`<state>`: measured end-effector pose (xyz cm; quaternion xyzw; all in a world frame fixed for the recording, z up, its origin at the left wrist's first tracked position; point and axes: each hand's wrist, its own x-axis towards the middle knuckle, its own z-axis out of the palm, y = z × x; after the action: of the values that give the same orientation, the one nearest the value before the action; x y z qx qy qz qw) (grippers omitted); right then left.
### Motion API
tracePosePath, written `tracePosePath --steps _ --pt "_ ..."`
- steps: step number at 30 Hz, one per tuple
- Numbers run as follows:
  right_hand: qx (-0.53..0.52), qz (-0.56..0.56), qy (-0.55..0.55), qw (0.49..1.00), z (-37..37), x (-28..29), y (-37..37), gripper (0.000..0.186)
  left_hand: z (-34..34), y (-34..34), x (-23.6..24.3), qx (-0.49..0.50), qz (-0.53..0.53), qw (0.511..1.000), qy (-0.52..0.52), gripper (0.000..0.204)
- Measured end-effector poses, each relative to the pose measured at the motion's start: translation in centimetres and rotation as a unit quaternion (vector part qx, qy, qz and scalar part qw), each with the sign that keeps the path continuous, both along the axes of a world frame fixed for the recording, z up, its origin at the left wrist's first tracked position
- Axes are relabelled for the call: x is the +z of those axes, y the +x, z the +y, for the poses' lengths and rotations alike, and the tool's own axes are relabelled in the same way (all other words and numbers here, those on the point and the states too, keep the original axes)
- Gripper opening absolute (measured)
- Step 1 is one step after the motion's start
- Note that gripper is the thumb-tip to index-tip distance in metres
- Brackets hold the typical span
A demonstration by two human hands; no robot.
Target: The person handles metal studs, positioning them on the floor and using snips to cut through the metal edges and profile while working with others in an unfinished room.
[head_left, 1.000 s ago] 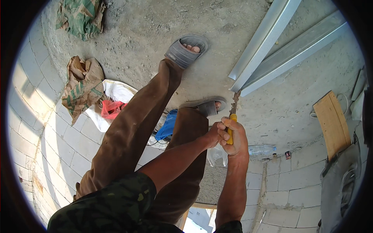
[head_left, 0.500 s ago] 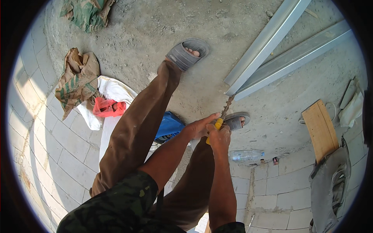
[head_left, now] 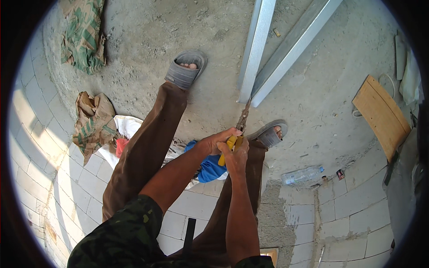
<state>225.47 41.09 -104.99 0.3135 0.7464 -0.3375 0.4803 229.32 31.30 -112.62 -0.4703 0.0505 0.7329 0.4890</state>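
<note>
Both my hands are closed round the yellow handles of a pair of tin snips [head_left: 242,118] with dark, rusty-looking blades. My left hand [head_left: 216,141] grips from the left side, and my right hand [head_left: 236,157] wraps the handles from nearer my body. The blade tips reach the near end of two long, silvery metal profiles [head_left: 255,53], [head_left: 292,49] that meet in a narrow V on the dusty ground. Whether the blades bite into the metal is too small to tell. My sandalled feet [head_left: 186,69] stand apart on either side of the snips.
Torn paper sacks [head_left: 93,125] and a white sack [head_left: 127,125] lie at left. Blue cloth [head_left: 211,169] sits behind my forearm. At right are a clear plastic bottle [head_left: 303,175], a curved wooden board [head_left: 382,116] and a grey bag [head_left: 404,169]. Pale block walls [head_left: 85,178] stand around.
The view has turned, so the profiles now appear farther left and steeper. The snips stay at their near end, and the yellow handles look more spread. Both hands keep their grip.
</note>
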Motion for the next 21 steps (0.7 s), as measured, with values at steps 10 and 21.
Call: tracePosePath --steps 10,21 --pt "0.056 0.095 0.016 0.994 0.2 -0.7 1.4 0.083 -1.6 -1.8 0.6 -0.103 0.001 0.994 -0.021 0.055" --pt "0.058 0.059 0.028 0.996 -0.6 -0.1 4.0 0.087 -1.9 -2.0 -0.4 -0.14 0.085 0.984 0.069 0.046"
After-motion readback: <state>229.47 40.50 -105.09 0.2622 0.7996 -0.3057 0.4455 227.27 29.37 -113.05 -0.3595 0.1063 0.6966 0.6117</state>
